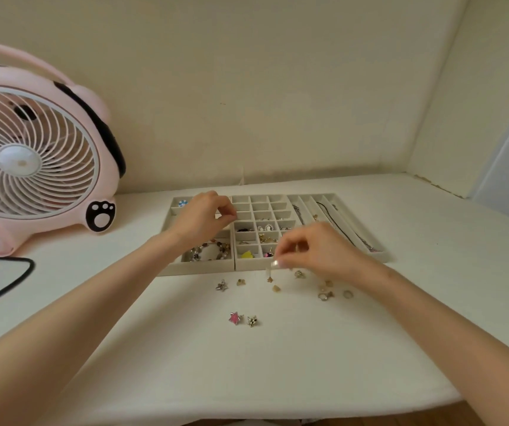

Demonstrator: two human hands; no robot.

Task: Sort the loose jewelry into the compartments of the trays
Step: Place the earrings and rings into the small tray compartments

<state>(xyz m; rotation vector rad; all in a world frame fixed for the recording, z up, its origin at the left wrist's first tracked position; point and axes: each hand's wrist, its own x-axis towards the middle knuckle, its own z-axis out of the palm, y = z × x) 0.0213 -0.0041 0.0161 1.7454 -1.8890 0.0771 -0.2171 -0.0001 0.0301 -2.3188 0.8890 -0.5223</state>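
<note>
Two hands' fingers over trays (pinched items indistinct)

Left hand curled, pinching; right hand fingertips pinched, palm down.

the fan is cut off by the left edge. the left hand hides part of the left tray; whatever the right hand pinches is too small to tell.
</note>
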